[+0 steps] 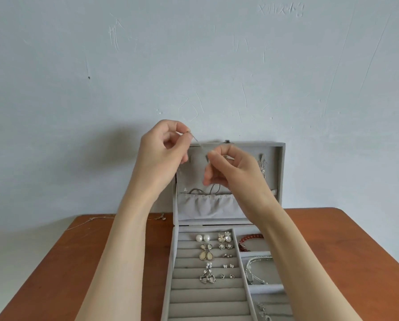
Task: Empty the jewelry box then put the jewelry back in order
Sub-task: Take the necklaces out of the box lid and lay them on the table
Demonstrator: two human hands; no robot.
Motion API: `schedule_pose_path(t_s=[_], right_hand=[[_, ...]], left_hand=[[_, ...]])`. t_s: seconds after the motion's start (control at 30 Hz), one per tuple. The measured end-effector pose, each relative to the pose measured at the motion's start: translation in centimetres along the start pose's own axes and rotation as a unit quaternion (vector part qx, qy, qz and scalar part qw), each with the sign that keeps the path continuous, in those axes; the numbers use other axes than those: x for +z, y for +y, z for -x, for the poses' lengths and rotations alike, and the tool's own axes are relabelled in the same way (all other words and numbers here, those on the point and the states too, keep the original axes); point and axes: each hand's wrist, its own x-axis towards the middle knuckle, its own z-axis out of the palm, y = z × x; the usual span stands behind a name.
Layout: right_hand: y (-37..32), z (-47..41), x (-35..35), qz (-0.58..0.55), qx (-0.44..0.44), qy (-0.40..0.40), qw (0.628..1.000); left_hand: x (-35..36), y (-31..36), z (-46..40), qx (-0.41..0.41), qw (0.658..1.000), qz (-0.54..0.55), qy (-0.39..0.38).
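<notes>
Fine chain necklace (197,140), centre frame before the jewelry box (279,172) lid: pinched by left hand (163,149) and right hand (231,165); judged light, limp, tangle-prone, best held near its ends.

Your left hand (158,156) and right hand (234,166) are raised before the open lid of the grey jewelry box (278,172), each pinching a thin chain (197,141) between fingers (209,156). Earrings (207,256) sit in the ring rolls; a red bracelet (249,239) lies alongside. Another necklace (115,218) rests on the counter (101,251).
</notes>
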Motion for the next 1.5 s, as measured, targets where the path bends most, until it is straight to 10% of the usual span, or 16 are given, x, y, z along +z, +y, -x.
schedule_pose_path(t_s=[0.3,0.73,1.03,1.5], right_hand=[[0.8,0.2,-0.3,-0.055,0.142,-0.114,0.982],[2.9,1.5,8.3,-0.024,0.203,-0.093,0.975],[8.1,-0.4,12.4,0.107,0.31,-0.019,0.944],[9.7,-1.5,12.5,0.509,0.209,-0.033,0.835]], left_hand=[[-5.8,-1.6,0.0,-0.029,0.994,-0.082,0.067],[-17.8,-4.3,3.8,-0.212,0.956,-0.202,-0.032],[-19.9,-7.9,5.5,-0.276,0.927,-0.254,-0.025],[-18.4,-12.3,6.5,-0.312,0.915,-0.254,-0.012]])
